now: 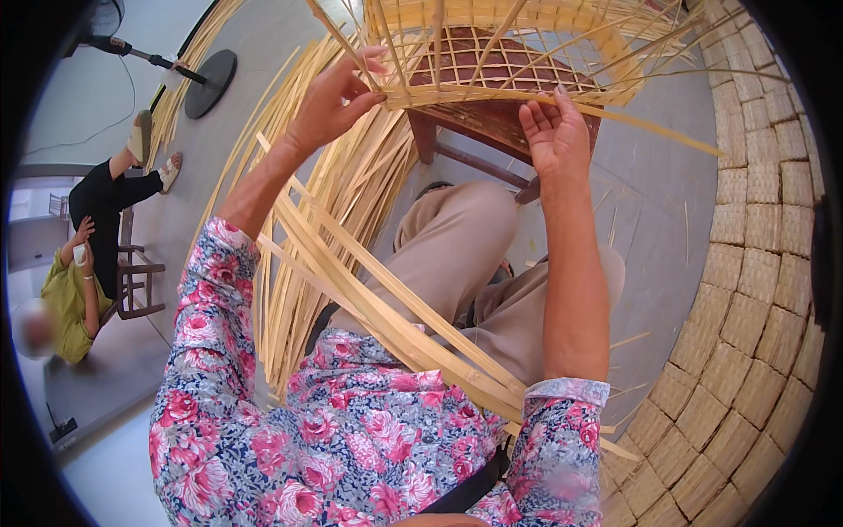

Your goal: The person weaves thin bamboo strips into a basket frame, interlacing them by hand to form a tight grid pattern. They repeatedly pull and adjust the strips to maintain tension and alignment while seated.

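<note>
A partly woven bamboo basket (487, 62) with an open lattice base and upright stakes rests on a dark red wooden stool (454, 118). At the basket's near left corner is my left hand (336, 99), thumb and fingers around a stake at the rim. My right hand (556, 132) pinches a flat bamboo strip (652, 128) between thumb and fingertips, palm up, along the basket's near edge; the strip's free end sticks out to the right. Several wider bamboo strips (395, 316) lie across my lap.
Long bamboo strips (369, 171) are heaped on the floor left of the stool. Woven matting (737, 316) curves along the right. At the far left a person (82, 283) sits on a wooden chair (141, 283), near the round black base of a stand (211, 83).
</note>
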A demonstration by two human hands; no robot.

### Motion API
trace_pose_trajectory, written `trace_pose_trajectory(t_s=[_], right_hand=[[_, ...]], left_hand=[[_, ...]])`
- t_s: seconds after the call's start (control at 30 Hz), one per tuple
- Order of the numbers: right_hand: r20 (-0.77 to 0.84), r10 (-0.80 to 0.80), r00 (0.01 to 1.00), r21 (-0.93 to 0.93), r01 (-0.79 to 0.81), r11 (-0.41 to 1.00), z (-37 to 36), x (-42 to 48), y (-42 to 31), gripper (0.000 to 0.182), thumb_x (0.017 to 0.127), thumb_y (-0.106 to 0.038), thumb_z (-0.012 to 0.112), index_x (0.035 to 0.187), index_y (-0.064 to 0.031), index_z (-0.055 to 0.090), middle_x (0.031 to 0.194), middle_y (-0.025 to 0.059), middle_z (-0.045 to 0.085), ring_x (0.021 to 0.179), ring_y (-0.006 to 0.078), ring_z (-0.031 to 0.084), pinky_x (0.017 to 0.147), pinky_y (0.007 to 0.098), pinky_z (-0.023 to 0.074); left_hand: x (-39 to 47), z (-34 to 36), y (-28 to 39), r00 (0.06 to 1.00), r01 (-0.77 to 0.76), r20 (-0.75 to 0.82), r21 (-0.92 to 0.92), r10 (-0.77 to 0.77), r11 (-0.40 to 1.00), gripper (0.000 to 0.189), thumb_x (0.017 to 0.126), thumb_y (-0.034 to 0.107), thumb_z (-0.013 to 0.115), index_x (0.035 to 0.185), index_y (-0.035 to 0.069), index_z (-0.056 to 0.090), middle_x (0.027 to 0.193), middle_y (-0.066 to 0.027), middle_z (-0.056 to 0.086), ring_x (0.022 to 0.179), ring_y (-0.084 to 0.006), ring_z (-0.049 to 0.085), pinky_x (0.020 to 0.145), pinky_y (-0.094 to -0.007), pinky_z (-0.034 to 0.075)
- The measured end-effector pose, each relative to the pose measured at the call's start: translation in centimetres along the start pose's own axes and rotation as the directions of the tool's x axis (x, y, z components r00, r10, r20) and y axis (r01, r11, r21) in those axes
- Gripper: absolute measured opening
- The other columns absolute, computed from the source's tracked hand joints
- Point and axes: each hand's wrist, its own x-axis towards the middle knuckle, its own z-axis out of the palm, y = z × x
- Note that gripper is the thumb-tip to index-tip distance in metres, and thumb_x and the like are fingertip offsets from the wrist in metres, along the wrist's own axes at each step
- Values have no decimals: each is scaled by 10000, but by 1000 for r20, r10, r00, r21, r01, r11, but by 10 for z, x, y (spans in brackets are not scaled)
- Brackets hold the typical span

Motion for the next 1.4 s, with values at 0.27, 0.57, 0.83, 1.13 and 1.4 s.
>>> trace_pose_trajectory(t_s=[0.27,0.57,0.83,1.13,1.4], right_hand=[[-23,7,1000,17,-6,1000,-13,-11,-7,245,909,-64,606,1151,-47,572,1016,80,645,895,207,642,836,392,550],[28,-42,999,153,37,987,-20,-14,5,302,886,65,458,1152,-50,542,1114,147,637,1000,304,663,937,472,571],[160,178,971,270,-216,938,-33,-12,11,170,968,-226,681,983,-67,622,1044,119,707,882,235,699,687,349,594],[598,84,797,-237,75,969,-6,-25,-18,448,964,-133,693,1392,-46,592,1311,87,651,907,78,626,706,216,513],[658,-42,752,-404,399,823,5,-40,-14,245,936,-110,734,1154,-35,650,1173,30,665,1058,104,604,932,243,476]], left_hand=[[-15,69,59,908,-398,-38,233,418,887,375,843,-36,737,1194,30,623,1045,-99,674,884,-232,704,713,-336,600],[43,111,55,960,-271,74,508,272,818,266,862,71,673,1124,39,639,1042,-97,653,820,-293,704,652,-370,583],[47,103,41,947,-312,-28,154,319,938,107,879,108,716,956,54,663,926,-84,622,823,-287,649,714,-369,538],[50,102,47,961,-277,-8,32,277,960,110,859,96,717,926,61,637,883,-88,586,842,-306,616,718,-400,500],[51,105,43,950,-310,-28,13,310,951,99,860,98,714,939,69,662,903,-95,607,844,-306,628,724,-385,512]])
